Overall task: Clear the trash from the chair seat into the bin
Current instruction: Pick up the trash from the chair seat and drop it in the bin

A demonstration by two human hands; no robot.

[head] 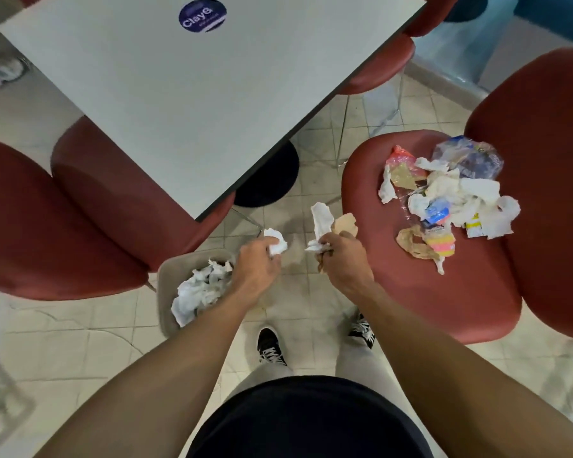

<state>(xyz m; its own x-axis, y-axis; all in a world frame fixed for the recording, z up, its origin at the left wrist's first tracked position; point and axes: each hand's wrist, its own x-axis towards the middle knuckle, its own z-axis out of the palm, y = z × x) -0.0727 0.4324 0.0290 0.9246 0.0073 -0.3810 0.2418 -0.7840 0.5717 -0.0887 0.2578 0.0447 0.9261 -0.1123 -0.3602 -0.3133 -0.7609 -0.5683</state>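
Head view: I look down at my two arms, my shoes and the floor.
Left hand: my left hand (pixel 257 264) is curled tight around a small ball of white paper (pixel 277 245). The paper pokes out past my fingers.
Right hand: my right hand (pixel 339 256) is squeezed shut on a long white napkin (pixel 321 223) and a brown paper scrap (pixel 346 223). Both stick up past my knuckles.
Bin: the bin (pixel 166 279) sits on the floor just to the left of my left hand and a bit below it. My left hand is over its rim. My right hand is not over it yet.
In the bin: white crumpled paper (pixel 197 290) already lies inside, so I think some of the job is done.
Chair seat: the red chair seat (pixel 411 292) is just to the right of my right hand.
Trash left: a big pile of trash (pixel 444 196) is on the seat, to the right of my right hand and farther from me. I see white napkins, clear plastic wrap, a red wrapper, a blue bit and a brown scrap.
How far along: I guess I am only partway. Both handfuls need dropping in, and the pile needs a few more trips.
Counter: the grey counter (pixel 179 94) past my hands has only a blue sticker (pixel 202 14) on it.
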